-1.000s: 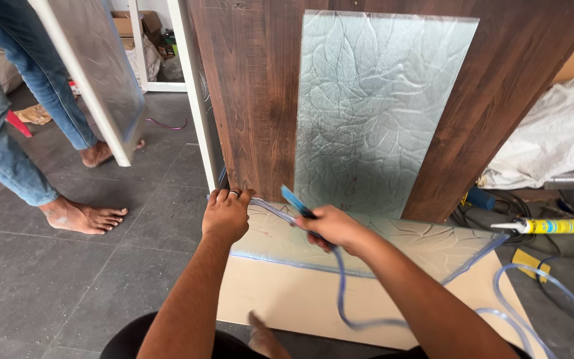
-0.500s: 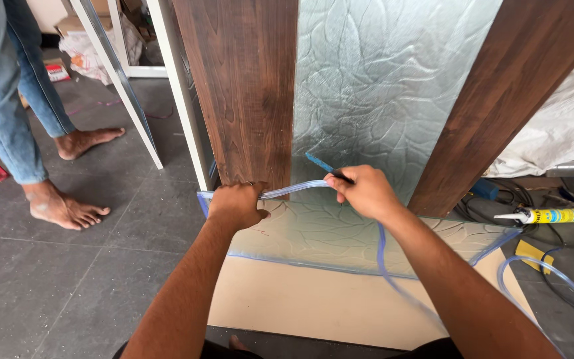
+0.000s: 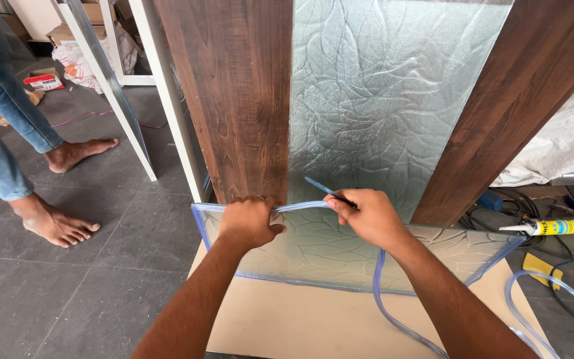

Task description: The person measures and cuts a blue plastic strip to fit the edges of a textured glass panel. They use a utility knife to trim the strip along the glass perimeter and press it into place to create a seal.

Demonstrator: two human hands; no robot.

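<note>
- Head view: a textured, frosted glass pane (image 3: 340,249) lies flat on a beige board (image 3: 287,319) on the grey tiled floor (image 3: 68,292), its far edge against an upright dark brown wooden door panel (image 3: 234,100) with a patterned glass insert (image 3: 380,93).
- The left hand (image 3: 250,223) is curled shut on the pane's far edge, near its far-left corner, pressing down a clear bluish rubber edging strip (image 3: 300,206).
- The right hand (image 3: 367,216), just beside it, pinches a thin blue-handled tool (image 3: 323,188) against the same strip; the loose strip trails off the pane's near edge across the board.
- A sealant cartridge (image 3: 559,227) lies at right; another person's bare feet (image 3: 58,223) stand at left.
</note>
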